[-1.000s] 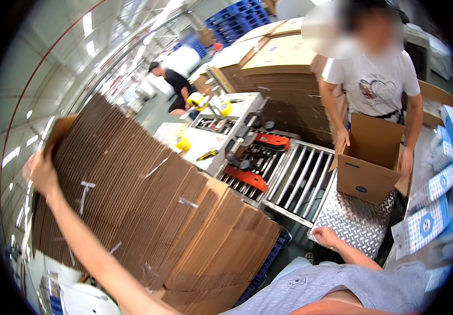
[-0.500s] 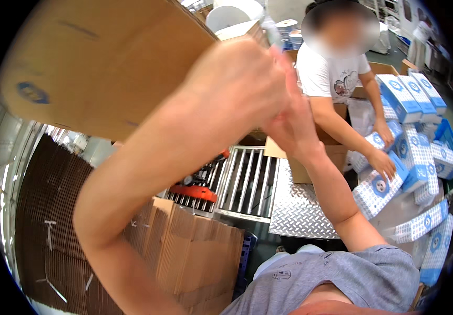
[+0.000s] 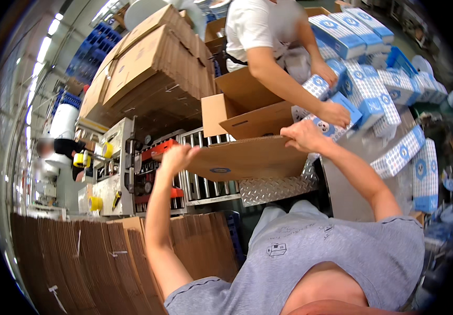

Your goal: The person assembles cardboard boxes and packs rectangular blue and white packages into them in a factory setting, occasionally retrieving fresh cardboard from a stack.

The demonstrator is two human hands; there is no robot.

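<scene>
A flattened cardboard box (image 3: 258, 161) with a small blue print hangs between my two hands, above the roller conveyor and a metal tread plate. My left hand (image 3: 178, 158) is closed on its left end. Its right end is pinched along the upper edge by my right hand (image 3: 306, 137). Just beyond it stands an open cardboard box (image 3: 260, 122) with its flaps raised. The fingertips behind the cardboard are hidden.
A co-worker's arm (image 3: 284, 86) reaches across to a pile of blue-and-white packages (image 3: 360, 94) at the right. Rollers (image 3: 205, 185), a red-edged machine part (image 3: 158, 151) and the tread plate (image 3: 279, 190) lie below. Stacked flat cartons (image 3: 79, 257) stand at the lower left, others (image 3: 153, 68) farther back.
The cardboard has come down from the upper left to in front of me. My hands, close together and raised before, are now apart at its two ends. The view has shifted too.
</scene>
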